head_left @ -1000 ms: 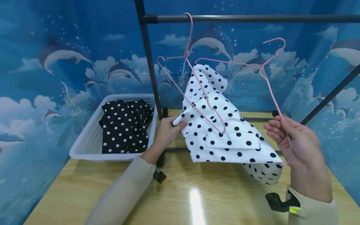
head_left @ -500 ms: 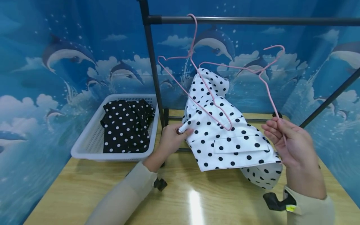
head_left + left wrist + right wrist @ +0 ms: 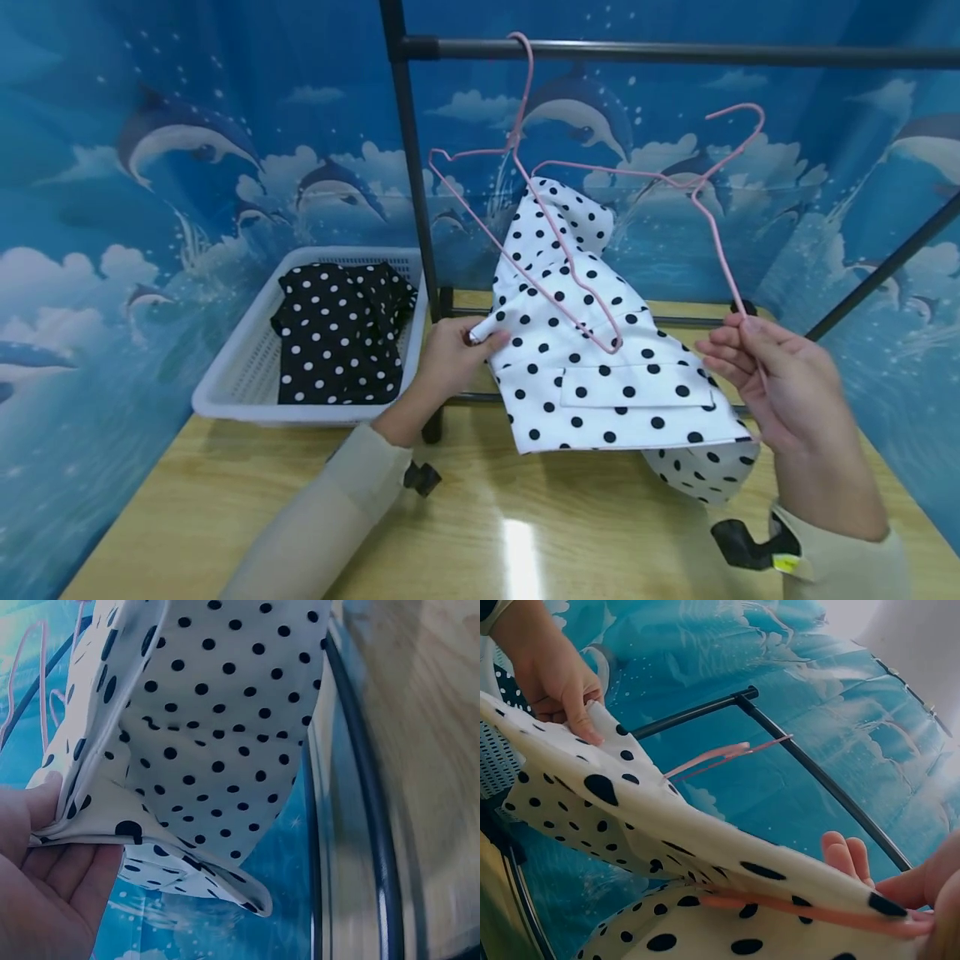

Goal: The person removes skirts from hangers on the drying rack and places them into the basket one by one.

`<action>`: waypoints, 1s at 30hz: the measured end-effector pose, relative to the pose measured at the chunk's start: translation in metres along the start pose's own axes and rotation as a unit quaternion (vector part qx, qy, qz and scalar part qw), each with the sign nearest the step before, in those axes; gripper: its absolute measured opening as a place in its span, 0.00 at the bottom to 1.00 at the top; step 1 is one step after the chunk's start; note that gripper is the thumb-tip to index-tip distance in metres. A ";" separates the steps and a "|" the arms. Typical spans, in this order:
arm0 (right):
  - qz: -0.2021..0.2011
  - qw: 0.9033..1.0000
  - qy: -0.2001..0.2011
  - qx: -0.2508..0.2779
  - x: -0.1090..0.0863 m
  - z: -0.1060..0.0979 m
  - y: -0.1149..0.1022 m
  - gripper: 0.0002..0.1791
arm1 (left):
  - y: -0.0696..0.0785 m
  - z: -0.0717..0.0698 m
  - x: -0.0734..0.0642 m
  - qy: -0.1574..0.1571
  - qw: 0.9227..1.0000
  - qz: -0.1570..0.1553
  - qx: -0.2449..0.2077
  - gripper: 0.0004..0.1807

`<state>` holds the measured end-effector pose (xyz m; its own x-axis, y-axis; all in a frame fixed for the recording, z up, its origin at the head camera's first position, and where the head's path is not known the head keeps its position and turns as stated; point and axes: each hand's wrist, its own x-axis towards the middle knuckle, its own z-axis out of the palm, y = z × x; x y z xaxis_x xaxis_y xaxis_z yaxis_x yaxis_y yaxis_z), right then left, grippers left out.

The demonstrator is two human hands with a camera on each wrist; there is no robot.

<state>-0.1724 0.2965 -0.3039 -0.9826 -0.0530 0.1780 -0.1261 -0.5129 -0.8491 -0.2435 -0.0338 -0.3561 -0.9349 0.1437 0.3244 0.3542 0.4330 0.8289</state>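
Note:
In the head view, a white garment with black polka dots [image 3: 536,396] hangs spread between both hands. My left hand [image 3: 450,354] pinches its left edge, with the thumb in front. My right hand [image 3: 787,375] grips the side wire of a pink wire hanger [image 3: 722,250], palm turned up. The hanger's far arm runs to the garment's upper end, and its hook points up, free of the bar. In the right wrist view the hanger's lower bar [image 3: 795,906] passes between the cloth layers. The left wrist view shows the garment's opening [image 3: 217,750] folded back over the left fingers.
A second pink hanger [image 3: 517,142] hangs from the black rack's bar [image 3: 675,52], overlapping the garment. A white plastic basket [image 3: 217,387] at left holds a black garment with white dots [image 3: 337,333]. Below lies the wooden table [image 3: 450,533]; a dolphin-print curtain [image 3: 60,208] surrounds it.
The garment's lower hem has come down slightly compared with a second ago. The held hanger dipped a little, then rose again. Both hands keep their holds.

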 end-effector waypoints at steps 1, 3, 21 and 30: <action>0.000 1.000 -0.003 -0.001 0.000 -0.001 0.000 0.11 | 0.000 -0.002 0.001 -0.002 1.000 -0.003 -0.002 0.11; -0.002 1.000 -0.007 0.000 0.000 -0.003 0.000 0.11 | 0.000 -0.005 0.003 -0.007 1.000 -0.008 -0.002 0.12; -0.002 0.999 -0.044 0.001 -0.003 -0.022 -0.005 0.12 | -0.012 -0.031 0.018 -0.011 0.999 -0.033 0.032 0.09; 0.003 0.998 -0.052 0.018 -0.003 -0.025 -0.005 0.13 | -0.011 -0.031 0.013 -0.017 0.999 -0.021 0.043 0.09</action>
<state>-0.1722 0.3210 -0.3126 -0.9636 -0.1442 0.2252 -0.1132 -0.5430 -0.8321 -0.2587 -0.0638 -0.3470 -0.9497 0.1526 0.2734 0.3125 0.5140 0.7988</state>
